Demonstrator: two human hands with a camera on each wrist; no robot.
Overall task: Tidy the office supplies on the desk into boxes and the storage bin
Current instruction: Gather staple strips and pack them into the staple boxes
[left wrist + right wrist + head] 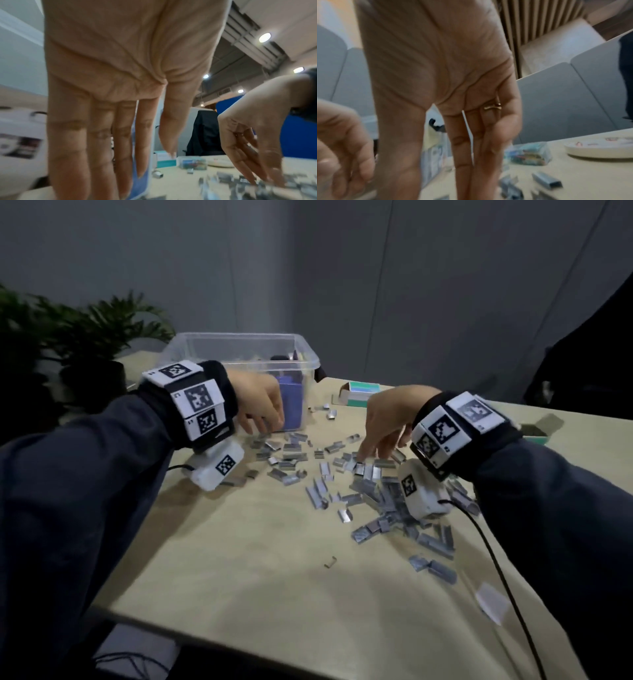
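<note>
Bare surface (239,559) stretches from its near edge up to the staples (370,491). Beyond them, the clear bin (239,350) stands. Both hands, left hand (260,402) and right hand (387,419), reach fingers-down, loosely spread, onto the staples; fingertips blur, any pinch unclear.

Two hands, the left hand (262,402) and the right hand (387,419). One clear plastic storage bin (239,350). One pale wooden desk (267,577). Two small teal-and-white cardboard boxes: one open box (359,394) by the bin, another box (537,430) at the right edge. Grey metal staple strips (370,491): dozens, too many and too blurred to count. One clear case of coloured clips (193,163). One green potted plant (85,330).
</note>
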